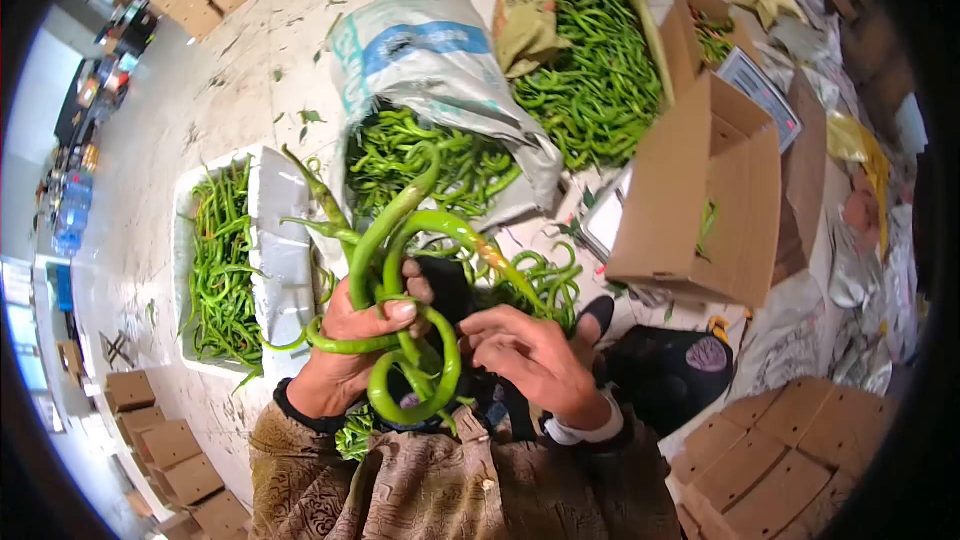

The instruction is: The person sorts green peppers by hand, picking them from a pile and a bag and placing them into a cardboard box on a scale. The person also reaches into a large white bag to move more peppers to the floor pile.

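My left hand [352, 340] is closed around a bunch of long, curly green chili peppers [385, 225]. Some rise above the fist, others curl in loops below it, and one pepper has an orange-red patch. Just right of the bunch is my right hand [535, 365], its fingers loosely bent and nothing visible in them. On the floor past my hands lies a pile of green peppers [548, 280]. A white sack [440, 70] opens toward me with more peppers spilling from its mouth.
To the left stands a white foam box [285, 215] of peppers. A yellow sack [525, 15] full of peppers lies behind. An open cardboard box [660, 210] stands to the right, near a blue-edged tray-like object [760, 95]. Stacked cartons [790, 450] sit lower right.
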A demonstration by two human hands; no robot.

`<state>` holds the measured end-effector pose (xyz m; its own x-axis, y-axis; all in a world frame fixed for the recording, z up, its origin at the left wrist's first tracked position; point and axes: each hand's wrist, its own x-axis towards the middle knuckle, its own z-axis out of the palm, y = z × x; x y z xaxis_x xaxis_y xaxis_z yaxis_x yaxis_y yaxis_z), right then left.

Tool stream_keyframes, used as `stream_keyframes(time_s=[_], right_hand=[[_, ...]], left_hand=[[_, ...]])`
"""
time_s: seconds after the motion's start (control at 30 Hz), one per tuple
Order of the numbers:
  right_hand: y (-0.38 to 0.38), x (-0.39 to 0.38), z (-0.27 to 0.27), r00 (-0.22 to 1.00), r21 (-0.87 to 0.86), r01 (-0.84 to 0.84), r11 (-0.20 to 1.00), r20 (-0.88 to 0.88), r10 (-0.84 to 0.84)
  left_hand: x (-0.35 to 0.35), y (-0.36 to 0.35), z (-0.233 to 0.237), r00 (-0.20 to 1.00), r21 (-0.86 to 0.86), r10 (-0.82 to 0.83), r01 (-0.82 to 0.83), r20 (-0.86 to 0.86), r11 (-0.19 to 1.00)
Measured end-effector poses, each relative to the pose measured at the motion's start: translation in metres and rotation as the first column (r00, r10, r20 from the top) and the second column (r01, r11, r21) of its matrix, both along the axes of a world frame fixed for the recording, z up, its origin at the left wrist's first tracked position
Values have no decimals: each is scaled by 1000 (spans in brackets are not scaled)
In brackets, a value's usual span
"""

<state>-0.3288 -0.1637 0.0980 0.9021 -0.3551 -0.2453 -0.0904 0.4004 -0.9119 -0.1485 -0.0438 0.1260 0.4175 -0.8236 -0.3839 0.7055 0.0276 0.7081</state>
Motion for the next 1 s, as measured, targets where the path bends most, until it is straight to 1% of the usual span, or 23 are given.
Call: stream_keyframes(time_s=[0.03, 0.1, 0.17, 0.2, 0.23, 0.27, 0.3, 0.37, 0.4, 0.5, 0.53, 0.6, 0.63, 0.7, 0.73, 0.77, 0.8, 0.83, 0.87, 0.9, 0.93, 0.97, 1.0], right_hand=[[-1, -2, 4, 998, -27, -36, 999, -47, 35], [2, -9, -4, 1000, 18, 10, 1000, 12, -11], [-4, -25, -1, 1000, 177, 4, 984, -16, -1], [-7, -34, 0, 999, 213, 26, 977, -42, -18], [-9, -44, 0, 997, 251, 50, 967, -71, -33], [-8, -52, -8, 994, 254, 110, 961, -57, -98], [-10, -60, -15, 987, 212, 156, 965, -61, -147], [-16, -75, -17, 977, 165, 211, 963, -67, -202], [-16, -82, -25, 970, 235, 244, 941, -73, -233], [-17, -95, -30, 931, 256, 363, 896, -56, -361], [-19, -98, -29, 927, 256, 372, 892, -60, -369], [-21, -104, -23, 904, 92, 422, 902, -125, -410], [-21, -106, -20, 901, 88, 426, 900, -127, -414], [-22, -106, -12, 839, 6, 523, 852, -182, -513], [-27, -108, -2, 804, -88, 528, 845, -268, -530], [-36, -116, 7, 792, -316, 467, 826, -267, -550], [-42, -128, -12, 774, -367, 577, 730, -42, -632], [-54, -133, 5, 733, -657, 527, 539, 31, -680], [-74, -154, -7, 723, -945, 283, 164, 98, -684], [-85, -154, 8, 510, -534, 737, 413, 40, -859], [-100, -159, 17, 457, -551, 767, 329, 109, -883], [-103, -157, 18, 458, -554, 766, 327, 114, -882], [-106, -156, 20, 366, -594, 775, 215, 146, -919]], left_hand=[[-11, -5, -1, 1000, -2, -26, 26, -10, 1000], [-28, -11, -8, 996, 10, -82, 82, -25, 997], [-43, -17, -15, 994, -7, -91, 91, -65, 996], [-50, -22, -17, 992, 13, -59, 61, -112, 998], [-52, -22, -31, 979, -68, -105, 94, -174, 993], [-57, -24, -38, 970, -77, -82, 65, -230, 995], [-61, -25, -45, 957, -85, -57, 34, -285, 996], [-64, -26, -59, 940, -92, -42, 11, -339, 996], [-64, -26, -67, 934, -99, -46, 11, -353, 995], [-64, -25, -82, 940, -61, -20, -1, -341, 998], [-63, -23, -87, 941, -76, -25, 0, -338, 997], [-63, -22, -91, 955, -86, -27, 1, -294, 996], [-64, -21, -91, 954, -88, -31, 5, -297, 996], [-64, -18, -91, 968, -88, -92, 73, -234, 993], [-65, -19, -91, 964, -69, -42, 25, -264, 997], [-66, -19, -90, 959, -53, -49, 35, -279, 998], [-66, -19, -89, 957, -55, -73, 60, -281, 997], [-67, -19, -86, 954, -58, -99, 86, -284, 995], [-70, -20, -79, 967, -24, -108, 105, -233, 994], [-69, -19, -80, 967, -42, -128, 122, -220, 992], [-70, -18, -79, 970, -40, -129, 123, -208, 992], [-71, -19, -78, 972, -42, -132, 126, -197, 991], [-72, -21, -78, 971, -51, -132, 125, -198, 991]])
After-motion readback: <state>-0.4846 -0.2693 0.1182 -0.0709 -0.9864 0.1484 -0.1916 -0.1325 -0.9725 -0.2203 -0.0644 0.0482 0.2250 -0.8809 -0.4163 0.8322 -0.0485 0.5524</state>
